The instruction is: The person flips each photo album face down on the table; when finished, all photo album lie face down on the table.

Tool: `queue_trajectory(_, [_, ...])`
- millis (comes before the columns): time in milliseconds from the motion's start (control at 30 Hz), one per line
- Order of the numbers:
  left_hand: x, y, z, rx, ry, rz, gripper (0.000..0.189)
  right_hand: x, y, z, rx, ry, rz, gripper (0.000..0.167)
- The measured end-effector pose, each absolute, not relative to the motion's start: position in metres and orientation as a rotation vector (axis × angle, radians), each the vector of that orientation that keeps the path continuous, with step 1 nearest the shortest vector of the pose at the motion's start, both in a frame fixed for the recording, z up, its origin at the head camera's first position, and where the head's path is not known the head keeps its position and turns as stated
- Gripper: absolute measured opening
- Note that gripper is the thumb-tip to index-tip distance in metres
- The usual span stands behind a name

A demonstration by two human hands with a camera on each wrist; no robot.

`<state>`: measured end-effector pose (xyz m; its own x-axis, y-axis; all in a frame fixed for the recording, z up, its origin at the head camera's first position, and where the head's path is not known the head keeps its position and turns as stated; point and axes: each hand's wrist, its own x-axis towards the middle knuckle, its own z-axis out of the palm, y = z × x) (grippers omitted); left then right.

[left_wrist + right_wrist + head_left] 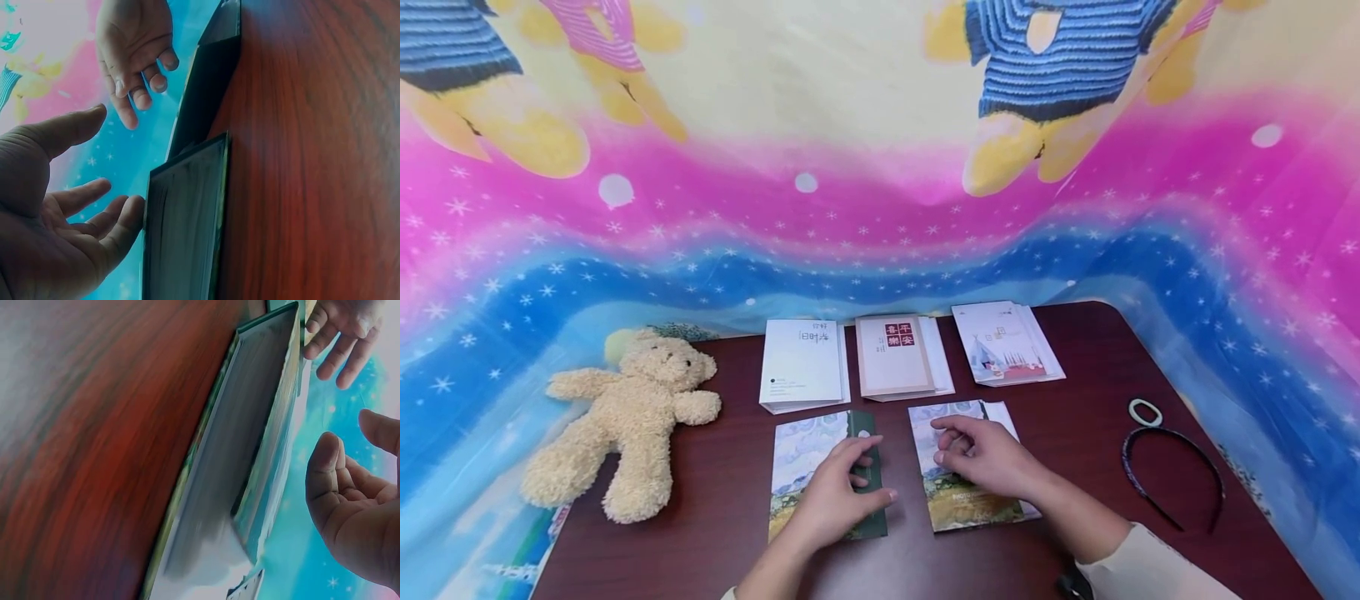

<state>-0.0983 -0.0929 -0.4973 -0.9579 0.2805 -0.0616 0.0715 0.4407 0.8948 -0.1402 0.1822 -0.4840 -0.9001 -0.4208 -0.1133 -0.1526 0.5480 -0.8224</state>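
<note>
Two photo albums with painted landscape covers lie side by side at the table's front. Over the left album (797, 450), with its dark green strip along the right side, is my left hand (835, 500), fingers spread and loosely bent. My right hand (992, 454) is above the right album (973, 512), its fingers loosely curled with nothing between them. In the left wrist view, the fingertips of my left hand (75, 212) come right beside an album's edge (184, 231). Thick pale pages (219, 437) show between the covers of the album in the right wrist view.
Behind stand a white album (797, 367), a beige one with red squares (891, 367) and one with a tent picture (996, 346). A teddy bear (640, 408) lies at the left. A headband (1213, 467) and a pale oval ring (1145, 412) lie at the right.
</note>
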Motion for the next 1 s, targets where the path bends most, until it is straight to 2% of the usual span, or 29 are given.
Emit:
queue_trajectory(500, [-0.097,-0.063,-0.506,0.298,2.343,1.66,0.096,-0.135,0.214,-0.491,-0.448,2.62,-1.282,0.042])
queue_trajectory(1000, [-0.095,-0.038,-0.513,0.259,2.211,1.75,0.1,-0.132,0.241,-0.498,-0.31,2.794,-1.203,0.042])
